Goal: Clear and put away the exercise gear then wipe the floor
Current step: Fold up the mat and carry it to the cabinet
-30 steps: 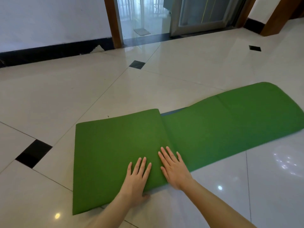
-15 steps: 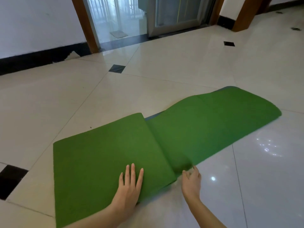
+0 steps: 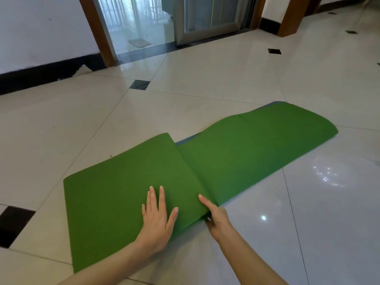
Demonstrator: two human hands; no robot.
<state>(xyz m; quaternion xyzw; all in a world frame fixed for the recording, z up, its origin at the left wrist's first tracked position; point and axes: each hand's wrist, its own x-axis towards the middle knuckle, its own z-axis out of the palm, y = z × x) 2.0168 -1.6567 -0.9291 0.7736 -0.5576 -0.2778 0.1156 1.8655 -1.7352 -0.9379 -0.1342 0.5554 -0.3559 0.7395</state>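
green foam exercise mat point(image 3: 246, 153) lay half-folded on the glossy tiled floor point(image 3: 205, 79), left hand point(image 3: 157, 219) flat on it, right hand point(image 3: 216, 218) pinching its folded edge, which looked likely to slide if tugged.

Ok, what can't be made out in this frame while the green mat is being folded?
Head view only:
- Right hand: its fingers go under the folded edge of the green foam exercise mat; their grip is hidden.
- Floor beneath the mat: covered.
- Mat's grey underside: only a sliver shows.
- Both forearms: cut off by the bottom edge.
- Left hand: palm side hidden against the mat.
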